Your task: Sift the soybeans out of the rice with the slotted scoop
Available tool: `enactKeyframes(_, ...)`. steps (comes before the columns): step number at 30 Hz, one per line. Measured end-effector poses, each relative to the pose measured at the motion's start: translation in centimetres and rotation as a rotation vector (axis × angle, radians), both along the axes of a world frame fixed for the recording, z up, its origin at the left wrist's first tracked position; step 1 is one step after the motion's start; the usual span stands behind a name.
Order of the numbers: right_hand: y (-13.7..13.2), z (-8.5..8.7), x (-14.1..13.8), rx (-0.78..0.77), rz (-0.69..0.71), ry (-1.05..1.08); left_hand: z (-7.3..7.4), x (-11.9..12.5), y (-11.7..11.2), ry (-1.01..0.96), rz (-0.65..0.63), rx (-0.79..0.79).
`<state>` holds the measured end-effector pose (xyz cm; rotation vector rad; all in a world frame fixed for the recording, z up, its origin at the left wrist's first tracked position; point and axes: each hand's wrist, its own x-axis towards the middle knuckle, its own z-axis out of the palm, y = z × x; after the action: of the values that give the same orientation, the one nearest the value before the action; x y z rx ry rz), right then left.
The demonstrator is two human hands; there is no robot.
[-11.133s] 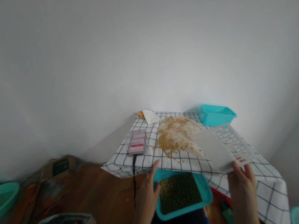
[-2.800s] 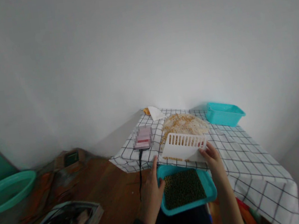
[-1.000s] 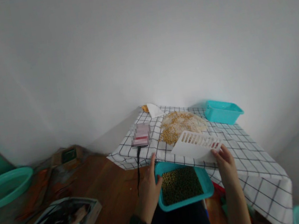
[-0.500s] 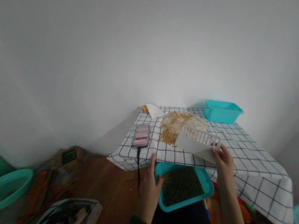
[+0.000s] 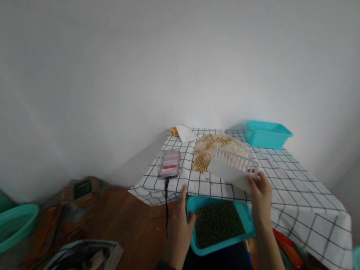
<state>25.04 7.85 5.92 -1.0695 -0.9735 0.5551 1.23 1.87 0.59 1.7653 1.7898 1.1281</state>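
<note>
Above the checked cloth [image 5: 303,187], your right hand [image 5: 260,188] pinched the white slotted piece [image 5: 227,169] near the yellow beans [image 5: 200,164]. Your left hand [image 5: 180,226] touched the blue tray [image 5: 246,219], thumb and pointer spread wide.

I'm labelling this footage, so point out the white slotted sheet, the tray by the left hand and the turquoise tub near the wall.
White slotted sheet [image 5: 228,173]: head view, plain part below the slots.
Tray [image 5: 246,218]: head view, bare right inside.
Turquoise tub [image 5: 263,140]: head view, outer front side.
</note>
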Motion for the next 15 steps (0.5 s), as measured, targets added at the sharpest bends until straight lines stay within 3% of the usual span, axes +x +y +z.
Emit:
enactKeyframes(8,-0.2,-0.3,0.3,-0.014,0.05,0.017,-0.1,0.0,-0.1,-0.01,-0.008,0.011)
enactKeyframes(15,0.5,-0.2,-1.7,0.003,0.072,-0.048,0.2,0.0,0.0,0.008,-0.002,-0.019)
